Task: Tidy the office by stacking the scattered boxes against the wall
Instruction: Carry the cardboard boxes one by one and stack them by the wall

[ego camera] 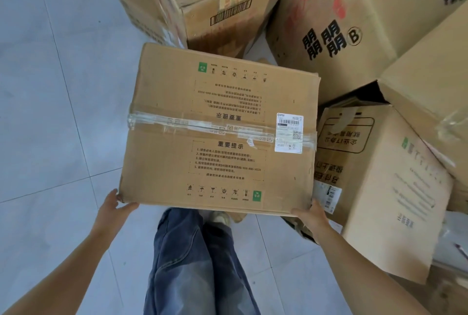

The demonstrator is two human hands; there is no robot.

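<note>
Fingers (115, 196) of left hand (116, 207) and right hand (310, 215) grasp taped box (220, 129) at its near corners. Box is off the floor (50, 112), beside piled boxes (354, 35). Advise sliding the grip under the base and keeping it level.

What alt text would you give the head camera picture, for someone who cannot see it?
A person's left hand and right hand hold a taped cardboard box by its near corners, over a pale tiled floor. More cardboard boxes crowd behind it and to its right, and the person's jeans show below.
</note>
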